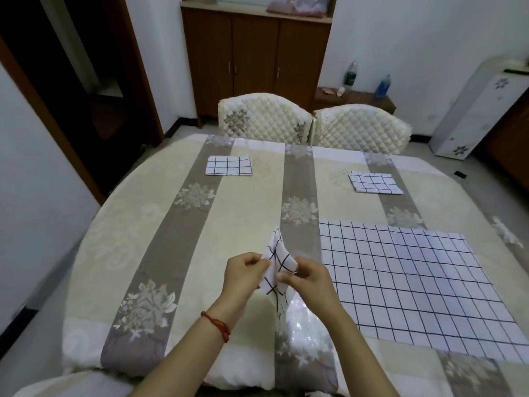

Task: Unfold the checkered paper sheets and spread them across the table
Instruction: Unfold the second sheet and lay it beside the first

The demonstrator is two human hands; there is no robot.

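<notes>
Head view: mid-unfold on a folded checkered sheet (276, 270), held up in the air over the near middle of the round bench (143, 224). Left hand (243, 277) and right hand (305, 277) close together, fingers curled and pinching opposite edges. Next, probably: pull apart, open the folds, lay flat in the bare left half. One spread sheet (415, 285) flat at right; two folded sheets (229, 166) (375, 183) waiting far side.
</notes>
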